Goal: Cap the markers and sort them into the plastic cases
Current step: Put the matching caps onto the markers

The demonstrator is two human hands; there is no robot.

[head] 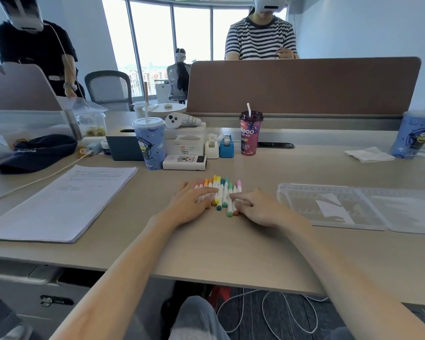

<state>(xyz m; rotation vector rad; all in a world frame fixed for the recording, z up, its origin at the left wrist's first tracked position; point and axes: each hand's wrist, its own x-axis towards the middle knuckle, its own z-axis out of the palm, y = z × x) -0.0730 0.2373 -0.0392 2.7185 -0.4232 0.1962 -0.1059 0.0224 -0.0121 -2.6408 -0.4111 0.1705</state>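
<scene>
Head view: both hands lie on a row of markers (221, 192) set side by side on the tabletop (206, 244), just ahead of the person. The left hand (194, 202) rests flat over the row's left part, its fingers (207, 191) straight and together. The right hand (258, 209) touches the row's right end with loosely extended fingers (239, 200), gripping nothing that I can see. The clear plastic case (329, 207) lies open, well apart to the right.

The step looks like squaring up the bundle. Press lightly and draw both hands inward evenly (round barrels roll off easily), then check each cap before lifting any marker.

I cannot tell whether every marker is capped, since coloured ends show at both ends and the left hand covers several. The case's slots blur through the clear plastic, and its right half runs off the frame's edge.
</scene>
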